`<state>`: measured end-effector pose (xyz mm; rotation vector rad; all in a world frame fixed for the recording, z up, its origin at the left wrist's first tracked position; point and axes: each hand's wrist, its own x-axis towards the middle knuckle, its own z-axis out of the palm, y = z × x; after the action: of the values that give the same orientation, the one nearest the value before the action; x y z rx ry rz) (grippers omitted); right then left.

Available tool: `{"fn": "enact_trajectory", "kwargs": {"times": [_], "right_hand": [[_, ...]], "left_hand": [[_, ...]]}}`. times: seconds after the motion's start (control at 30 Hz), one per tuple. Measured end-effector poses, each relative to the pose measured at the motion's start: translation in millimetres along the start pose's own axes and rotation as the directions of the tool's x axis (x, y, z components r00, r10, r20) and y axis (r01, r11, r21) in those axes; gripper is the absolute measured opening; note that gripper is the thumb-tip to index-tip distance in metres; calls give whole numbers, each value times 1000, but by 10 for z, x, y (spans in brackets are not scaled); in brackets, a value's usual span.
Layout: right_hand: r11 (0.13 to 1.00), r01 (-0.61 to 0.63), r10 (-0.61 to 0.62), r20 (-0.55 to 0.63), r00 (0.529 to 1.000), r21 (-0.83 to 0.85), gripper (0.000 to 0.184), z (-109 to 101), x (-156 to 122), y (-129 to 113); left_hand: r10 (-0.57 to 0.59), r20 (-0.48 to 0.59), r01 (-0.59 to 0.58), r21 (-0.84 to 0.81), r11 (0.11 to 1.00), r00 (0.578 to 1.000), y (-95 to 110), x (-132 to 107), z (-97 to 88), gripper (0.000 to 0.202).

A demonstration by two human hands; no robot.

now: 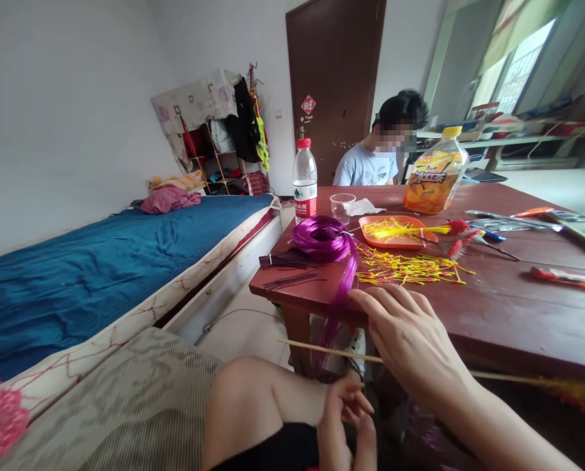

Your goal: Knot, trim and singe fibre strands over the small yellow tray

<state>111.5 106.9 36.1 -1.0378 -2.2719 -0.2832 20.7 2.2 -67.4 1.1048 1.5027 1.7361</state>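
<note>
Right hand lower centre, fingers extended over stick, grip hidden; left hand below it, fingers curled, contents unclear. Purple strand hangs off table mid-frame; a tug could drag coil off

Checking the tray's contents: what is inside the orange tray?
Thin yellow strands lie piled in the orange tray, some poking over its right rim. Anything beneath the pile is covered.
</note>
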Motion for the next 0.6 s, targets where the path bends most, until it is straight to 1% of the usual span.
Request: {"fn": "enact_trajectory", "kwargs": {"times": [0.07,0.1,0.13,0.2,0.27,0.3,0.37,0.43,0.53,0.6], "right_hand": [[1000,16,-16,25,1000,-27,31,-8,-12,5],[999,14,-13,25,1000,-34,30,-6,-23,9],[999,10,-10,15,1000,-38,30,-2,-39,15],[999,7,-8,-17,1000,-46,32,15,-77,34],[999,12,-14,-34,999,-45,34,32,-115,56],[999,19,-20,-33,999,-41,34,38,-130,64],[999,24,-25,-23,999,-31,34,45,-146,73],[999,27,-27,-14,1000,-25,34,49,-144,72],[999,33,-33,-10,999,-20,34,53,-126,72],[999,37,-37,-17,999,-1,32,44,-122,78]], "left_hand": [[68,-19,-67,52,996,998,182,138,12,22],[93,-3,-92,93,991,996,253,204,21,22],[109,34,-113,135,984,993,310,265,31,25],[108,157,-139,208,968,982,385,371,50,36],[78,267,-154,276,949,960,420,451,68,45],[60,296,-156,313,937,953,428,480,77,47],[20,302,-141,384,913,953,442,516,93,49],[-36,294,-104,445,889,955,461,531,107,46],[-122,295,-56,529,847,948,500,547,123,36],[-150,290,-32,539,842,945,530,573,130,26]]}}
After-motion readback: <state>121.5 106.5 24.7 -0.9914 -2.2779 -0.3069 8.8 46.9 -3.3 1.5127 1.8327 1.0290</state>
